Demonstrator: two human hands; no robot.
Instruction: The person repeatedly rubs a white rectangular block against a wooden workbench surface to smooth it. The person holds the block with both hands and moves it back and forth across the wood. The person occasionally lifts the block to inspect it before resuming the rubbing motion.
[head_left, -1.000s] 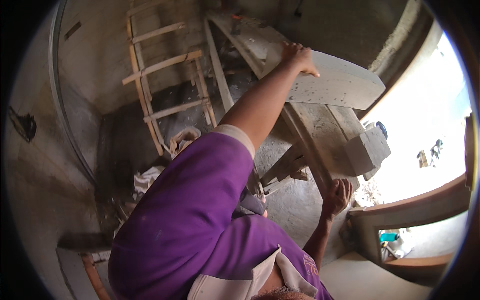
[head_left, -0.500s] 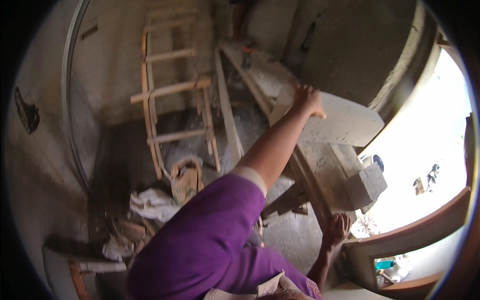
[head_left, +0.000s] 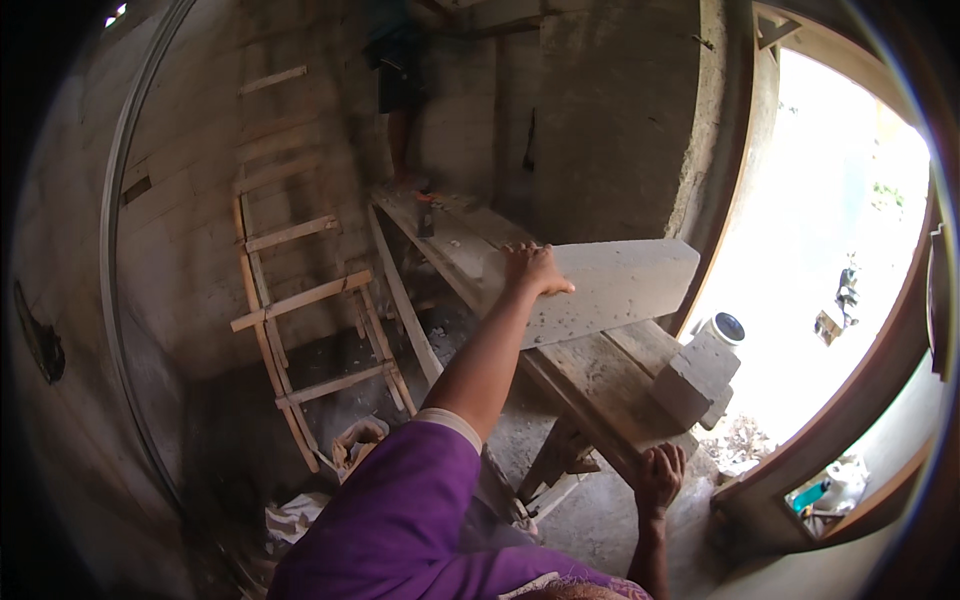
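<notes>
A long pale grey block [head_left: 625,285] stands on its narrow side across a wooden plank platform [head_left: 590,375]. My left hand [head_left: 535,268] reaches out with its fingers over the block's upper edge near its left end and its thumb against the near face. Lower right, my right hand [head_left: 660,475] curls its fingers over the near edge of the planks. Just beyond it, a smaller grey block piece [head_left: 697,378] rests on the planks.
A wooden ladder [head_left: 310,295] leans at the left wall. On the platform's far end stands a small dark tool with orange [head_left: 425,213]; another person [head_left: 400,90] is behind it. A white bucket [head_left: 722,328] sits by the bright doorway. Sacks [head_left: 295,518] lie below the ladder.
My view has tilted upward, bringing the other person's legs and more of the doorway into sight. My left hand stays on the long block, and my right hand stays at the plank edge.
</notes>
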